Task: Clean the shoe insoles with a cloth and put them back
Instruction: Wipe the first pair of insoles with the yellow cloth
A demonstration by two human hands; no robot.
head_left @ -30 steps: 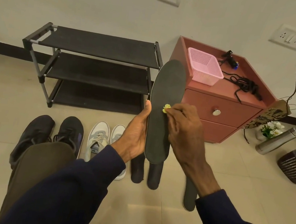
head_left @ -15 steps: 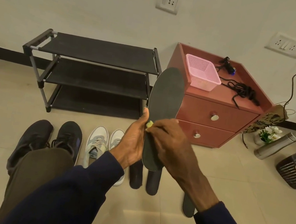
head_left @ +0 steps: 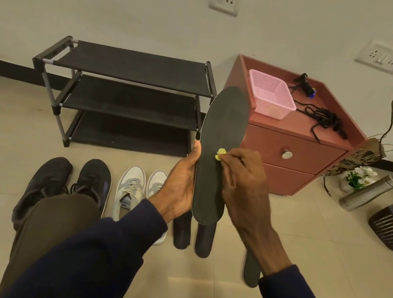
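The tiled floor (head_left: 1,135) bears a black shoe rack (head_left: 131,103) beyond the left hand (head_left: 180,184) and a red cabinet (head_left: 290,163) beyond the right hand (head_left: 244,181). Black shoes (head_left: 95,179) and white sneakers (head_left: 130,190) lie left of the left hand. Two dark pieces (head_left: 181,233) lie beneath both hands. A loose insole (head_left: 251,272) lies under the right wrist. A steel bottle (head_left: 367,194) lies far right.

We find bare floor (head_left: 314,258) right of the lying insole (head_left: 251,272); shoes (head_left: 131,187) crowd the left, the red cabinet (head_left: 292,148) stands beyond.
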